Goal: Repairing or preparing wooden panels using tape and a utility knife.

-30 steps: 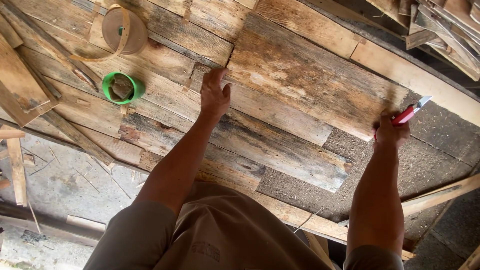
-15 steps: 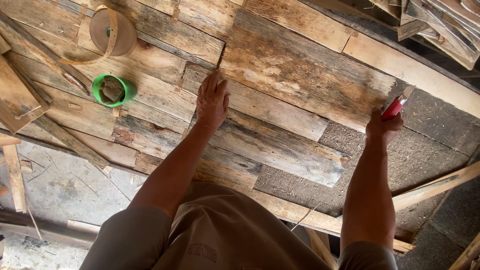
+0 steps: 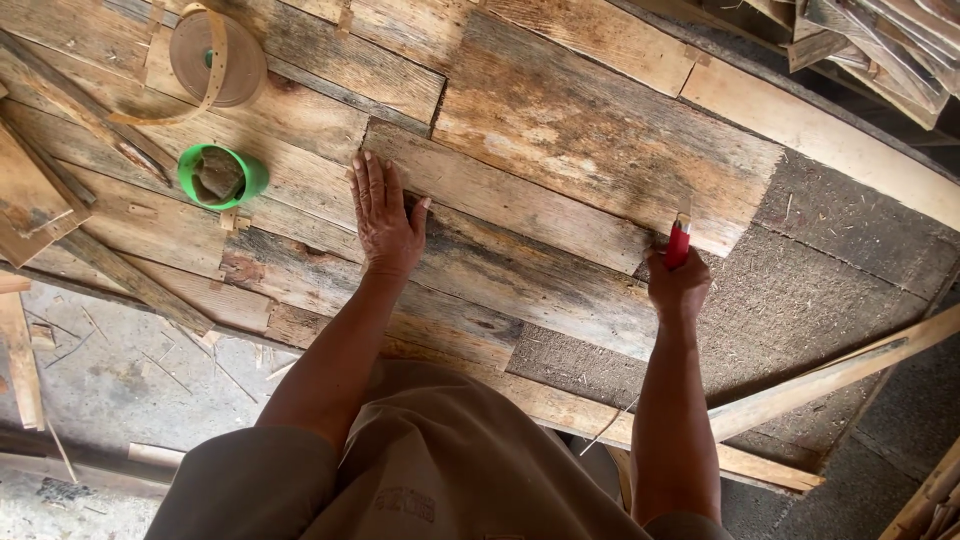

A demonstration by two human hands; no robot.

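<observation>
My left hand [image 3: 385, 222] lies flat, fingers apart, on the left end of a narrow weathered plank [image 3: 510, 200] set among other rough boards on a panel. At that plank's right end, my right hand [image 3: 678, 288] grips a red-handled marker or knife [image 3: 679, 240] with its tip touching the plank's corner. A wider pale board [image 3: 600, 120] sits just above the plank. My arms reach out over my khaki-clad knees.
A green cup [image 3: 220, 176] with something inside and a roll of tan strapping [image 3: 215, 60] rest on the boards at upper left. Dark fibrous board [image 3: 830, 260] shows at right. Loose wood strips [image 3: 830, 375] lie at lower right; stacked planks [image 3: 890, 35] at top right.
My right hand came in from the far right to the plank's right end. My left hand shifted slightly and now lies flat on the plank's left end; the view has tilted.
</observation>
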